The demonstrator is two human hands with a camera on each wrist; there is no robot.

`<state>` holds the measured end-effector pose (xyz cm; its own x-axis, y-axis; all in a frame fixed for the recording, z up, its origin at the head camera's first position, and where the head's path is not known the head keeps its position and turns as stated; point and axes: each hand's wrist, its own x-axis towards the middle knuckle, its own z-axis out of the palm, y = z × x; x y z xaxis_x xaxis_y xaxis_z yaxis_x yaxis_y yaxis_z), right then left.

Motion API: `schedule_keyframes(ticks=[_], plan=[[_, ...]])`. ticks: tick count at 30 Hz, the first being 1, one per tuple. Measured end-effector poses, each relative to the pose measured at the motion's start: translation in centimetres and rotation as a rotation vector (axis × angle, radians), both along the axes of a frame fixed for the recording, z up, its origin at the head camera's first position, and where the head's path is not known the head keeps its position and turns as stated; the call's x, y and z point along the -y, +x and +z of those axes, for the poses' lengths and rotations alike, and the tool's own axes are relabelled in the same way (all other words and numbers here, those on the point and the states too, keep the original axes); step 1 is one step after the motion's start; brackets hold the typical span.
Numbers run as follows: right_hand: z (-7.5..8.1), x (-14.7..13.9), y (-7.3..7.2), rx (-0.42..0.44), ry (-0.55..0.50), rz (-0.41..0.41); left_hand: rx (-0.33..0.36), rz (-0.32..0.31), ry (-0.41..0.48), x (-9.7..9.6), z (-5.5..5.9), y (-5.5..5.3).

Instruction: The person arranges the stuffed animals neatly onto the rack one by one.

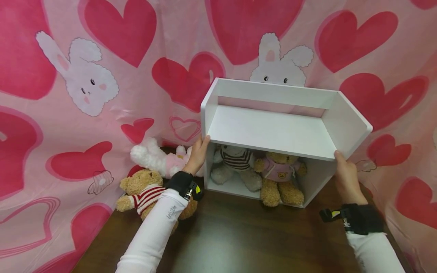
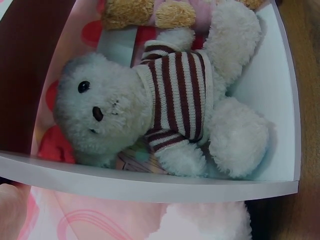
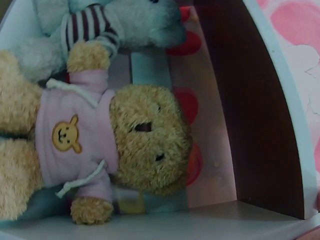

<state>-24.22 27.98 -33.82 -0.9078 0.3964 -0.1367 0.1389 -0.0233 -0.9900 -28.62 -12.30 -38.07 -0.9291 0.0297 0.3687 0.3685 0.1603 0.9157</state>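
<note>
Pink fabric, splashed with red hearts and white rabbits, fills the far side as a backdrop (image 1: 184, 22), and below it spreads the dark brown table (image 1: 246, 235). Centre stage, over the table's far part, is the white shelf unit (image 1: 269, 129), upright and slightly angled, its top tier bare and its lower compartment occupied.

Now the toys! Outside, on the left, a tan bear in a red-and-white striped top (image 1: 150, 195) leans back, partly covered by the forearm; just beyond it, a white plush toy in pink (image 1: 174, 163) lies near the unit's left wall. Inside, a white bear in a brown-striped sweater (image 2: 180, 95) sits on the left, and right beside it sits a tan bear in a pink hoodie (image 1: 280, 172), one paw overlapping its neighbour, feet out past the near edge.

And the hands: the left hand (image 1: 197, 156) grips the unit's left panel, thumb on the near edge; the right hand (image 1: 347, 177) holds the right panel, thumb by the middle board. Each wrist wears a black strap (image 1: 365, 220).
</note>
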Motion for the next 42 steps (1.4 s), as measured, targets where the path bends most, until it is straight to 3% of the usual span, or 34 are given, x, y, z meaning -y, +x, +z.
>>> schedule_keyframes(ticks=[5,9,13,21,25,32,35,42], plan=[[-0.3,0.3,-0.2,0.005,0.101,-0.084,0.001,0.027,-0.017,-0.1,0.0,0.2],[-0.5,0.4,-0.2,-0.021,0.118,-0.076,0.034,0.038,-0.039,0.1,0.2,0.4],[-0.6,0.3,-0.1,-0.051,0.088,-0.081,0.087,0.016,-0.12,0.4,0.9,0.5],[-0.3,-0.1,-0.2,-0.026,0.158,-0.078,0.197,-0.04,-0.28,1.4,2.7,0.5],[-0.4,-0.1,-0.2,-0.031,0.157,-0.037,0.23,-0.089,-0.337,1.7,3.5,0.7],[-0.6,0.0,-0.2,-0.07,0.132,-0.055,0.24,-0.156,-0.5,2.2,4.9,1.1],[-0.7,-0.1,0.0,-0.09,0.153,-0.011,0.262,-0.19,-0.539,2.5,5.3,1.1],[-0.7,-0.1,0.1,-0.116,0.145,0.0,0.305,-0.34,-0.63,3.3,6.2,1.1]])
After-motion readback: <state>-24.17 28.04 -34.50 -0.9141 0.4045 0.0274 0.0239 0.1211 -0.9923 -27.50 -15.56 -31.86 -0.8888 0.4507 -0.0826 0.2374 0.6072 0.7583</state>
